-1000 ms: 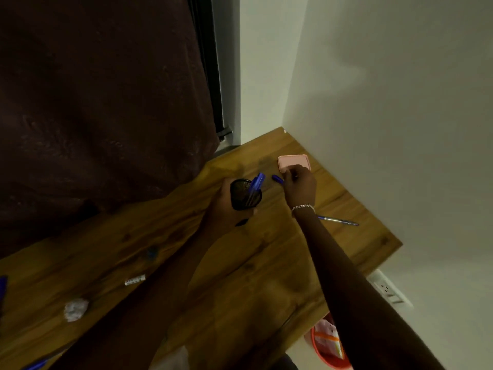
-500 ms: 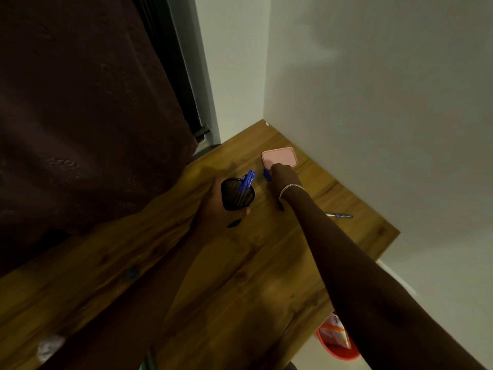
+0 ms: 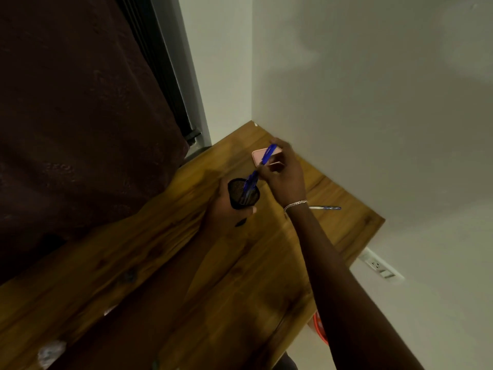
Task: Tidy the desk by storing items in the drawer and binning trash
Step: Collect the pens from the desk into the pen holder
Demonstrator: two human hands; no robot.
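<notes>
My left hand (image 3: 225,209) grips a black mesh pen cup (image 3: 243,193) on the wooden desk (image 3: 165,263); blue pens stand inside it. My right hand (image 3: 286,177) pinches a blue pen (image 3: 268,154) just above and right of the cup, its lower end at the cup's mouth. A pink flat case (image 3: 258,156) lies behind the hand, partly hidden by it. A clear pen with a blue cap (image 3: 325,208) lies on the desk right of my wrist. A crumpled white paper ball (image 3: 50,352) sits at the near left edge.
A dark curtain (image 3: 80,116) hangs over the desk's left back. White walls meet at the far corner. A red bin (image 3: 320,329) stands on the floor below the desk's right edge, and a wall socket (image 3: 378,265) is beside it.
My right hand picked the blue pen up from the desk beside the pink case and brought it over to the cup. The left hand kept hold of the cup.
</notes>
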